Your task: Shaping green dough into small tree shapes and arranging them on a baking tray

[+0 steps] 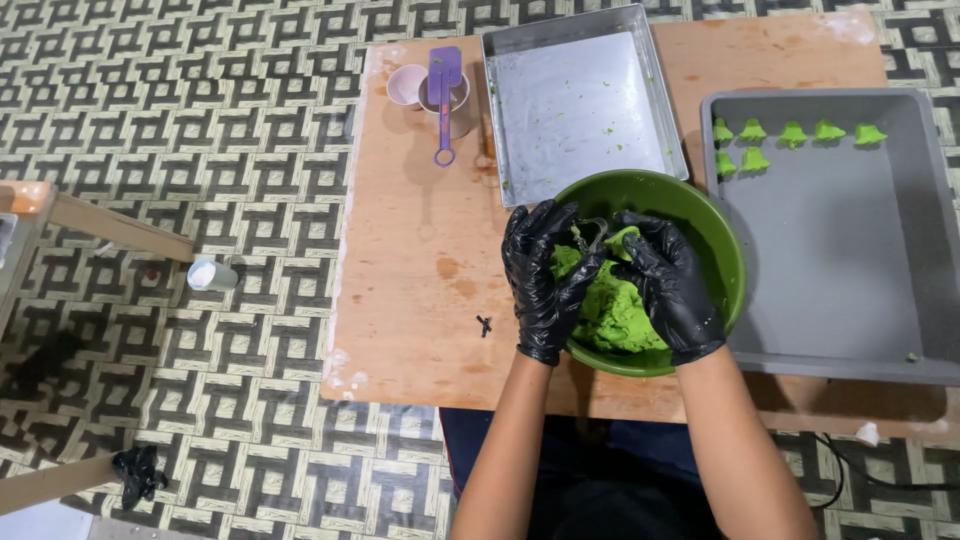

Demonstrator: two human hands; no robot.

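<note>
We work at a low wooden board (420,270), and at its near edge, a little right of the middle, stands a green bowl (725,255) with a mass of green dough (610,310) inside. Both our hands are over this bowl, each in a black glove. The left hand (545,285) and the right hand (668,285) are brought close together above the dough, fingertips nearly meeting, and between them they pinch a small metal cutter (592,234) along with a bit of the green dough; how firmly each hand grips it we cannot tell. On the bare board just left of the bowl, near the left wrist, lies a small black scrap (484,325). To the right of the bowl, touching or almost touching its rim, sits a grey tray (830,260) that runs to the right edge; seven small green shaped pieces (790,135) stand in two rows at its far left corner. Beyond the bowl, at the far edge, a metal pan (580,100) lies tilted slightly, dotted with green crumbs. Left of the pan, at the far left corner, are two small cups (408,85), and a purple spatula (443,95) rests across the right one.
</note>
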